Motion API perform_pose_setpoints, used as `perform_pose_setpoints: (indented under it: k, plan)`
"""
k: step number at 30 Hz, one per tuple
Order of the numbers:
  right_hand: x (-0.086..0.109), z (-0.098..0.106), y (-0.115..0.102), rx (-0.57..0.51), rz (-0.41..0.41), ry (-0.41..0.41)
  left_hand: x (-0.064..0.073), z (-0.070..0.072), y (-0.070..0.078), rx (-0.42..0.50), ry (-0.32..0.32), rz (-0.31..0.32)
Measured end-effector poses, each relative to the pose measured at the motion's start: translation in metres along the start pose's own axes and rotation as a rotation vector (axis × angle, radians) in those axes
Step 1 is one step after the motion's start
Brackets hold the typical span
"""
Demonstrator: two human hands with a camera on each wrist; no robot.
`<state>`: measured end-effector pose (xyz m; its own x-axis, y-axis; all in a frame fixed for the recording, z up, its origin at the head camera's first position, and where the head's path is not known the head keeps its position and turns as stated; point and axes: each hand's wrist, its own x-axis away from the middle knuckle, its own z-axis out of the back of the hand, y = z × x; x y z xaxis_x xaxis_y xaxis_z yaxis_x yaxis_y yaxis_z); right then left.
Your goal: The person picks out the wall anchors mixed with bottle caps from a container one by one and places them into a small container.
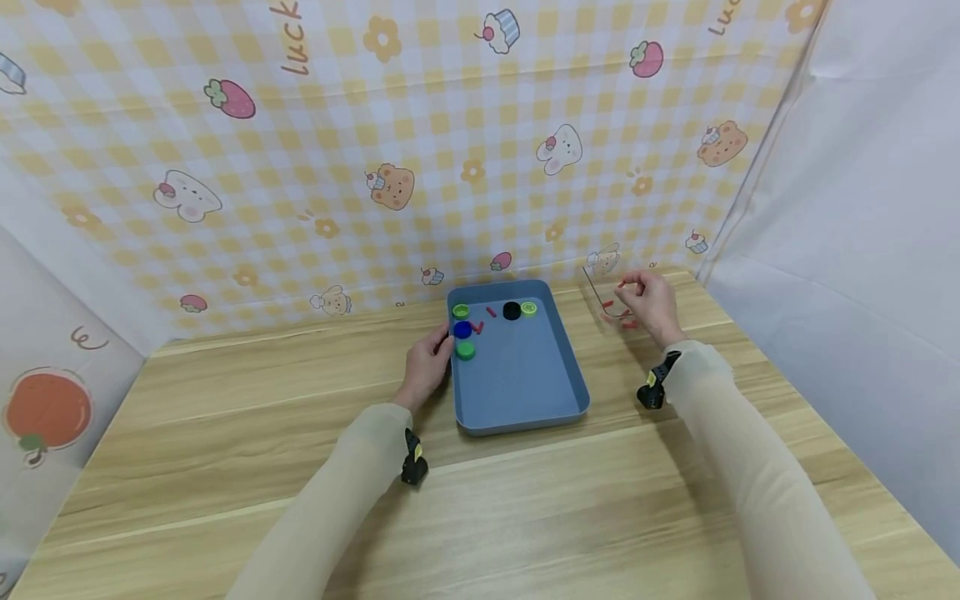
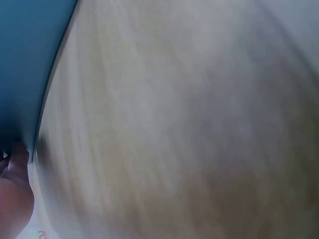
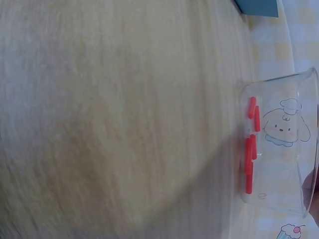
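Note:
A blue-grey tray (image 1: 517,375) lies on the table, my left hand (image 1: 427,362) holding its left side. In the left wrist view, the thumb (image 2: 19,159) meets the tray's wall (image 2: 30,64). Inside are a blue cap (image 1: 462,330), a black cap (image 1: 512,311), several green caps (image 1: 466,351) and a few short red sticks (image 1: 491,312). To the right, my right hand (image 1: 651,304) is above a clear plastic box (image 1: 600,292), thumb and forefinger pinching what looks like a red stick (image 1: 621,286). More red sticks (image 3: 249,154) lie in the box (image 3: 279,82).
A checked cloth (image 1: 465,125) with cartoon prints hangs behind the table, close to the tray and box. White sheeting (image 1: 862,208) rises at the right edge. The wooden table (image 1: 247,417) extends left and toward me.

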<state>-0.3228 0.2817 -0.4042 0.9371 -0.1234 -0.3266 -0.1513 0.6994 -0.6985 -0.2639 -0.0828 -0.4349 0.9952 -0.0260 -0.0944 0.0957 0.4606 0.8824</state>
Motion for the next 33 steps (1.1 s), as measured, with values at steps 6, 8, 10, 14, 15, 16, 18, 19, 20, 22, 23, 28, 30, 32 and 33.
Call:
perform_pose_setpoints:
  k: [6,8,10,14,15,16,18,19,20,22,23,28,30,32,33]
  plan:
    - [0.0009,-0.0012,0.0009,0.034,0.014,-0.010,-0.0002,0.0000,0.0004,0.002,0.001,-0.009]
    - [0.0007,-0.0018,0.0007,0.048,0.019,-0.010,-0.0003,-0.0002,0.0003,0.003,0.004,-0.012]
    - [0.0003,-0.0024,0.0007,0.064,0.022,-0.011,-0.0003,-0.0003,0.0001,0.005,0.007,-0.013]
    - [-0.0008,-0.0035,0.0014,0.081,0.012,-0.019,-0.0002,-0.0003,-0.0002,0.009,0.006,-0.011]
    - [-0.0009,-0.0037,0.0015,0.084,0.010,-0.022,-0.0002,-0.0002,-0.0001,0.009,0.005,-0.009]
    - [-0.0011,-0.0039,0.0017,0.089,0.006,-0.024,-0.0002,-0.0002,0.0000,0.010,0.005,-0.008]
    - [-0.0012,-0.0043,0.0016,0.086,0.001,-0.029,-0.0005,-0.0001,0.0001,0.012,0.004,-0.004]
    - [-0.0012,-0.0044,0.0017,0.084,0.001,-0.031,-0.0004,0.0000,0.0002,0.013,0.005,-0.005]
    - [-0.0012,-0.0045,0.0017,0.085,0.001,-0.032,-0.0004,0.0001,0.0003,0.014,0.005,-0.004]
    - [-0.0012,-0.0048,0.0020,0.087,0.003,-0.033,-0.0002,0.0003,0.0005,0.014,0.005,-0.002]
    - [-0.0011,-0.0050,0.0022,0.088,0.007,-0.034,-0.0001,0.0004,0.0005,0.012,0.003,-0.002]
    - [-0.0004,-0.0053,0.0024,0.102,0.024,-0.035,-0.0001,0.0003,0.0004,0.013,0.000,0.012]
    - [-0.0005,-0.0053,0.0022,0.101,0.028,-0.037,-0.0004,0.0002,0.0004,0.013,0.003,0.013]
    - [-0.0006,-0.0052,0.0023,0.100,0.033,-0.035,-0.0004,0.0004,0.0005,0.009,0.007,0.007]
    - [-0.0005,-0.0051,0.0021,0.098,0.032,-0.037,-0.0005,0.0005,0.0006,0.006,0.010,0.005]
